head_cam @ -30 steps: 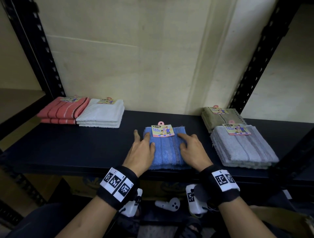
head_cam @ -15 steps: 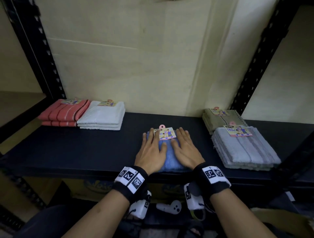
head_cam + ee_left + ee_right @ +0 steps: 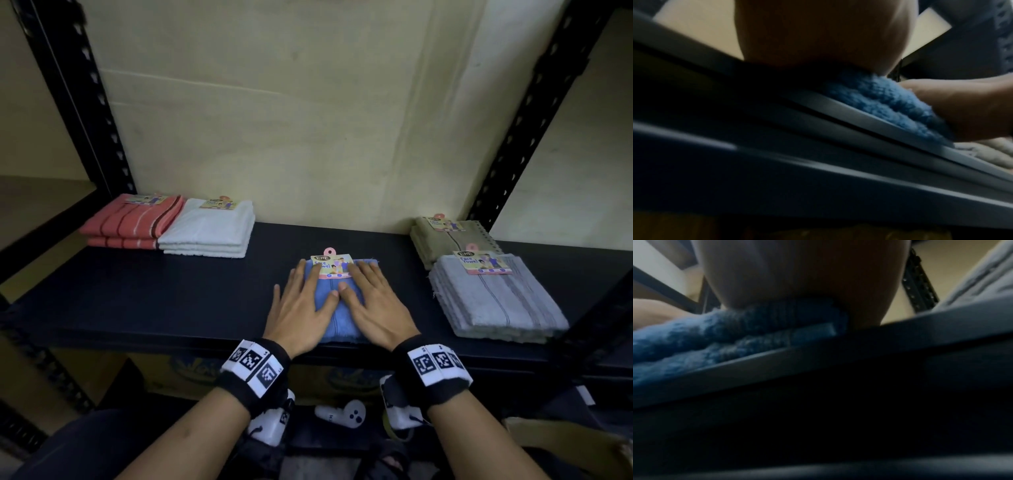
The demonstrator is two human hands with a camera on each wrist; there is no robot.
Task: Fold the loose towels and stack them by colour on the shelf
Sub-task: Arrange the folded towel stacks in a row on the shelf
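A folded blue towel (image 3: 342, 318) with a paper tag (image 3: 331, 265) lies at the middle front of the black shelf (image 3: 171, 301). Both my hands lie flat on it, side by side, fingers straight and pointing to the wall. My left hand (image 3: 301, 301) covers its left half, my right hand (image 3: 373, 301) its right half. In the left wrist view the blue towel (image 3: 890, 104) bulges under my left palm (image 3: 818, 35), my right hand (image 3: 966, 110) beside it. The right wrist view has the blue towel (image 3: 715, 337) pressed beneath my right palm (image 3: 801, 272).
A red striped towel stack (image 3: 132, 222) and a white stack (image 3: 209, 229) sit at the back left. An olive stack (image 3: 448, 240) and a grey stack (image 3: 493, 294) sit at the right. Black uprights (image 3: 534, 113) frame the shelf. A white controller (image 3: 346, 414) lies below.
My hands have come together from the towel's outer edges to its middle and slid a little toward the wall, staying flat on it.
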